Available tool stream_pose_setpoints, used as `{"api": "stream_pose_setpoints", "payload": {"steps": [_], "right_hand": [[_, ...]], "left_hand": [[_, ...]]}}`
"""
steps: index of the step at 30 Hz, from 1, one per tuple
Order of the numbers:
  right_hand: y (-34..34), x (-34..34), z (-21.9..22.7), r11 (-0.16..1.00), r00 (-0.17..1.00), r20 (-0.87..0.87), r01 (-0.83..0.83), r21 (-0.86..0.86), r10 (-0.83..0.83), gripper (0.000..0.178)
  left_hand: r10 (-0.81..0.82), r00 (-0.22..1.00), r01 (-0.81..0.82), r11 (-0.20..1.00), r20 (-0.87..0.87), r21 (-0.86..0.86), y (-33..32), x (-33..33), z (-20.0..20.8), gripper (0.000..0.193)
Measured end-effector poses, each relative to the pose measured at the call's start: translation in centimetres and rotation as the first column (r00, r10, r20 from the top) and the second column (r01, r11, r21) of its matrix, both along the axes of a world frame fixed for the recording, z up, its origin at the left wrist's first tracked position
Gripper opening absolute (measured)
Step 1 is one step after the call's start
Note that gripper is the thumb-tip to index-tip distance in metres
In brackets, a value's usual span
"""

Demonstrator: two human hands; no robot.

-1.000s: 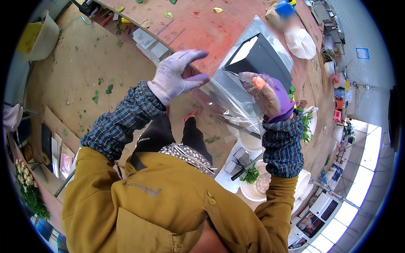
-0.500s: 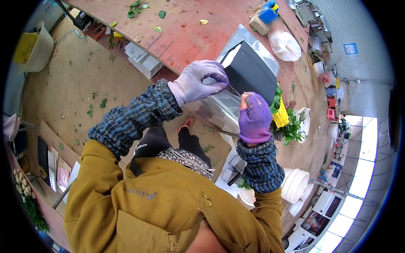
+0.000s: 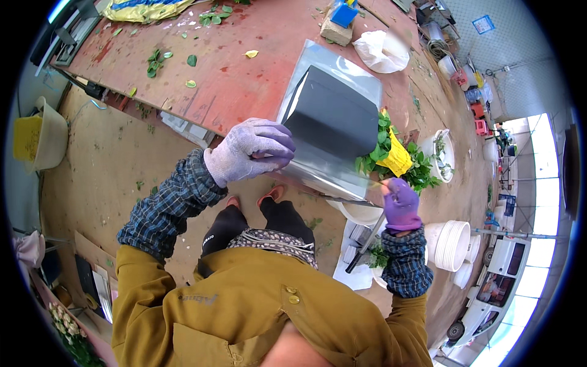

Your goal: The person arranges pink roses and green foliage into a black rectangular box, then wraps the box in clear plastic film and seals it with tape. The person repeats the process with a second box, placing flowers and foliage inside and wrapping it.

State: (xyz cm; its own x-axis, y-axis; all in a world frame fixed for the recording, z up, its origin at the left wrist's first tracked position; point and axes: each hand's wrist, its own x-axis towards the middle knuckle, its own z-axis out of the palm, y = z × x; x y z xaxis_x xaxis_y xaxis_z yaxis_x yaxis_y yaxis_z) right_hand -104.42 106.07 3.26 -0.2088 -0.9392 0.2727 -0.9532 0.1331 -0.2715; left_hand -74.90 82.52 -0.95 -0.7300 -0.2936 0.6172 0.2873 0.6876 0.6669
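Observation:
A dark grey wrapped bundle (image 3: 339,113) lies on clear plastic film (image 3: 327,180) at the near edge of the red table. Green leaves (image 3: 384,137) stick out of its right end, beside a yellow wrapper (image 3: 396,158). My left hand (image 3: 251,150), in a pale purple glove, is at the bundle's left near corner. Its fingers are curled toward the thumb, and what lies between them is hidden. My right hand (image 3: 402,202), in a purple glove with bare fingertips, is closed in a pinch beyond the film's right near corner. Whatever it pinches is too blurred to name.
Loose leaves (image 3: 191,60) dot the red table (image 3: 220,92). A brick-like block (image 3: 336,32) with a blue object and a white plastic bag (image 3: 382,52) are at the back. To the right are a white bucket (image 3: 445,156) with greenery and stacked white buckets (image 3: 451,244).
My hands have moved apart: the left leftward, the right down and to the right, away from the bundle. The thin strand that showed between them no longer shows. The view has shifted.

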Motion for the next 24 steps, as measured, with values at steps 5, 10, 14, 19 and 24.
{"api": "stream_pose_setpoints", "payload": {"steps": [5, 10, 14, 19, 24], "right_hand": [[-0.6, -5.5, 1.2, 0.983, 0.954, 0.257, 0.175, -0.056, -0.155, 0.01], [-6.5, -10.9, -0.5, 0.971, 0.787, 0.587, 0.238, -0.004, -0.19, 0.012], [-9.4, -14.0, -2.1, 0.966, 0.623, 0.746, 0.233, 0.109, -0.235, 0.013], [-11.8, -15.3, -3.8, 0.963, 0.354, 0.901, 0.188, 0.193, -0.25, 0.014], [-12.6, -15.7, -4.5, 0.922, 0.247, 0.892, 0.184, 0.341, -0.379, 0.016]], "left_hand": [[-0.081, 0.983, 0.023, 0.947, 0.167, 0.322, -5.0, -4.7, 2.7, 0.013], [-0.319, 0.847, -0.059, 0.738, 0.425, 0.672, -13.3, -9.3, 3.0, 0.019], [-0.36, 0.757, -0.104, 0.758, 0.545, 0.644, -16.5, -11.7, 1.0, 0.024], [-0.33, 0.782, -0.172, 0.702, 0.529, 0.691, -16.8, -12.5, -1.4, 0.015], [-0.291, 0.803, -0.183, 0.709, 0.52, 0.681, -16.4, -13.0, -1.2, 0.017]]}}
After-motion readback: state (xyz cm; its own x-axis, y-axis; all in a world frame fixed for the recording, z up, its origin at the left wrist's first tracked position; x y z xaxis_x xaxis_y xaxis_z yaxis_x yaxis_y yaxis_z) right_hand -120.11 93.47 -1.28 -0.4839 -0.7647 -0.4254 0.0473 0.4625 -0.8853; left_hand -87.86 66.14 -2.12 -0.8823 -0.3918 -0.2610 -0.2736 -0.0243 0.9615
